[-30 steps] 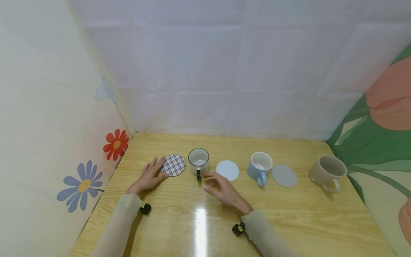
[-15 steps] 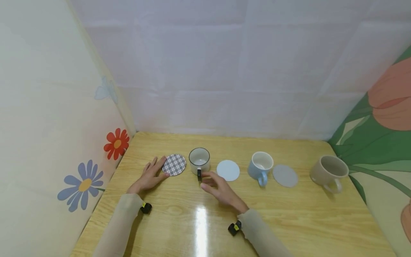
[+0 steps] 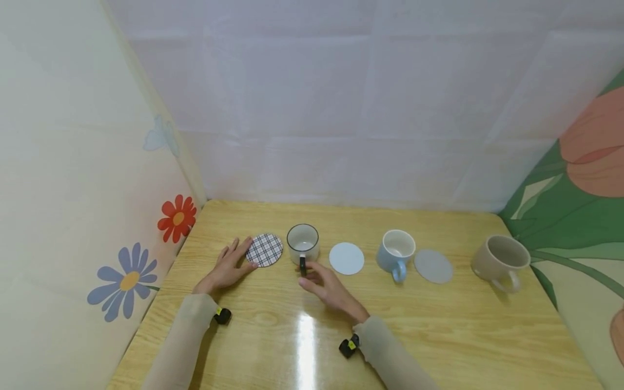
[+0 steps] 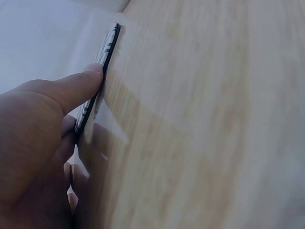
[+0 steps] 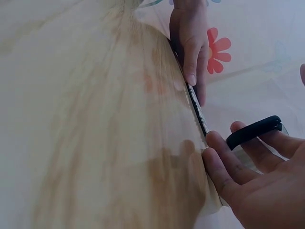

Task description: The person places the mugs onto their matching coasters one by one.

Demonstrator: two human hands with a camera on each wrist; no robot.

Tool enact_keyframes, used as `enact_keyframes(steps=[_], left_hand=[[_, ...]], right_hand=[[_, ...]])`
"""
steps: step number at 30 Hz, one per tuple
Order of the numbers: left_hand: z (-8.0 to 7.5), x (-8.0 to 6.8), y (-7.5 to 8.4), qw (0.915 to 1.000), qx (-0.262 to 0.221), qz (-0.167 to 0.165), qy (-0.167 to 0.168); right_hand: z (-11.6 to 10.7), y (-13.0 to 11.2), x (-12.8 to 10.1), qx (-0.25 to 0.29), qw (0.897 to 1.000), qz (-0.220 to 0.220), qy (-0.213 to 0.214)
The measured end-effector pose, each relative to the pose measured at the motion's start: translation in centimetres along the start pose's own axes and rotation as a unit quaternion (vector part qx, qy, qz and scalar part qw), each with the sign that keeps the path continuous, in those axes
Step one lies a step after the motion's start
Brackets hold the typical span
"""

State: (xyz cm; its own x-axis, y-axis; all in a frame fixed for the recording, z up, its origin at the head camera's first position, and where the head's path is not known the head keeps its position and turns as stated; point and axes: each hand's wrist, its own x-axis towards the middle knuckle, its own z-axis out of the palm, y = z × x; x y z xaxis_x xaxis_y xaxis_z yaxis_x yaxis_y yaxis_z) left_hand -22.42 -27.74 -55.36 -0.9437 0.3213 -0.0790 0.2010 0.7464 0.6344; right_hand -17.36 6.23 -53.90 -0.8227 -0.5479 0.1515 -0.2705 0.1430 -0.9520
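A white mug [image 3: 297, 252] with a dark rim and black handle [image 3: 303, 265] stands upright on the wooden table. My right hand [image 3: 329, 287] is at that handle from the right, fingers extended alongside it and thumb held apart. In the right wrist view the black handle [image 5: 252, 132] overlaps the fingers [image 5: 257, 155]. Left of the mug lies a round plaid coaster [image 3: 265, 250]. My left hand [image 3: 226, 269] rests at its left edge with fingers spread; the thumb [image 4: 83, 86] touches the coaster's rim [image 4: 112, 45] in the left wrist view.
To the right of the white mug lie a pale blue coaster [image 3: 346, 259], a light blue mug [image 3: 392, 259], a grey coaster [image 3: 433, 266] and a beige mug [image 3: 492, 265]. A white cloth wall [image 3: 312, 135] rises behind the table [image 3: 439, 336]; flowered cloths flank it.
My right hand has moved left, bringing its fingers up to the white mug's handle. The left hand, mugs and coasters have kept their places on the table.
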Motion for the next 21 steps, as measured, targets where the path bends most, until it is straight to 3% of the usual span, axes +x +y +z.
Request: enact_keyframes(steps=[12,21], left_hand=[[0.1,0.0,0.1,1.0000,-0.004,-0.001,0.000],[0.0,-0.1,0.2,0.9999,-0.009,0.002,-0.004]], right_hand=[[0.6,0.0,0.8,0.013,1.000,0.009,0.007],[1.3,0.2,1.5,0.054,0.996,0.058,0.034]])
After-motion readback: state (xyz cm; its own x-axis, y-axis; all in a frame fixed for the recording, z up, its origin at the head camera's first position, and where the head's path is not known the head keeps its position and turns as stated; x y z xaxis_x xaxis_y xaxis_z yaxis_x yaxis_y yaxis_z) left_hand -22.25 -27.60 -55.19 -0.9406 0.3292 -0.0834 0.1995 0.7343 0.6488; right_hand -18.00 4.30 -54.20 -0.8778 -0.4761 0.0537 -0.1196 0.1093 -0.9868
